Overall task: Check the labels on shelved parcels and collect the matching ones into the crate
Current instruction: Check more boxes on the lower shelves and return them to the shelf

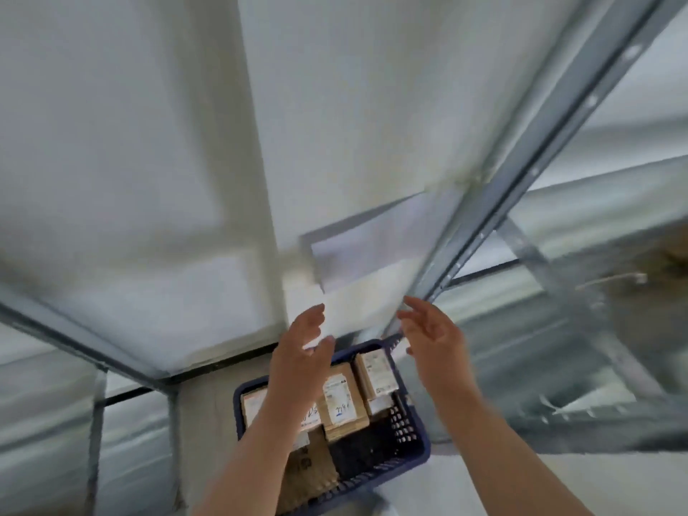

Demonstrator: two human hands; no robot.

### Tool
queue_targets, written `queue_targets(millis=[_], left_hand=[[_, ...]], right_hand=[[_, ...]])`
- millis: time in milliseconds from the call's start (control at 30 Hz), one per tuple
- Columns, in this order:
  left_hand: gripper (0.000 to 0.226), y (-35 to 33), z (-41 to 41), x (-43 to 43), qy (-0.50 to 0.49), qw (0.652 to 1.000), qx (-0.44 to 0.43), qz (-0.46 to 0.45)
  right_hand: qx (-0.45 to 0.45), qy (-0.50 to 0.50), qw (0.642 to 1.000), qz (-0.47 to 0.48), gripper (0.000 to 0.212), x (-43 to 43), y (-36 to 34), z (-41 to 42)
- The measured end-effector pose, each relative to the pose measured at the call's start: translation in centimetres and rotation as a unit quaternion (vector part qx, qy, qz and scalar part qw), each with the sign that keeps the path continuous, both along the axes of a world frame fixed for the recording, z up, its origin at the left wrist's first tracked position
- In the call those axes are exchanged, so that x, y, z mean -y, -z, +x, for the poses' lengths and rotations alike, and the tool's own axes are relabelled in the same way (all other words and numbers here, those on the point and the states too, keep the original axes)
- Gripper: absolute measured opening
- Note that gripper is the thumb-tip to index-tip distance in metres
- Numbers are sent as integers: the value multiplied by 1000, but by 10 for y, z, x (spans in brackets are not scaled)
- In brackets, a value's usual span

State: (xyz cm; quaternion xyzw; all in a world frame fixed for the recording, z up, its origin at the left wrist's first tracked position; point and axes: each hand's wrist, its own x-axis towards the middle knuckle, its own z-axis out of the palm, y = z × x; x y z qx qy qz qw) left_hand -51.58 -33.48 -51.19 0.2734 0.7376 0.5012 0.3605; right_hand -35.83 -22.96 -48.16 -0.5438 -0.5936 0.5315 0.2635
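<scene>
Two empty hands raised over one blue crate, under metal shelving; heavy motion blur.

One white shelf board (130,162) fills the upper left of the frame, and one grey slotted upright (521,173) runs diagonally at right. One blue crate (420,452) sits bottom centre, directly below and between the hands. Left hand (301,351) and right hand (432,337) are both spread loose, palms facing each other, holding nothing. At least four parcels are in the crate: two upright brown boxes (344,407), one partly behind the left forearm, one brown padded envelope (312,463). White labels (337,392) carry print and handwritten digits, too blurred to read.
</scene>
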Motion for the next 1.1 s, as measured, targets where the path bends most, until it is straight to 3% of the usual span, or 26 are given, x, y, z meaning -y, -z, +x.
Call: queue_targets(millis=[167, 367, 800, 900, 1100], left_hand=[[38, -151, 66, -24, 121, 988, -2, 96], [30, -289, 214, -22, 304, 935, 18, 184], [36, -382, 608, -32, 494, 822, 79, 272], [36, -384, 675, -38, 515, 809, 73, 273], [38, -386, 762, -81, 508, 816, 70, 268]], right_hand=[[-83, 109, 988, 66, 27, 31, -147, 82], [-173, 240, 944, 147, 29, 89, -267, 225], [-166, 429, 850, 257, 28, 158, -353, 593], [-155, 448, 842, 258, 27, 164, -356, 663], [-156, 461, 837, 250, 26, 126, -349, 752]])
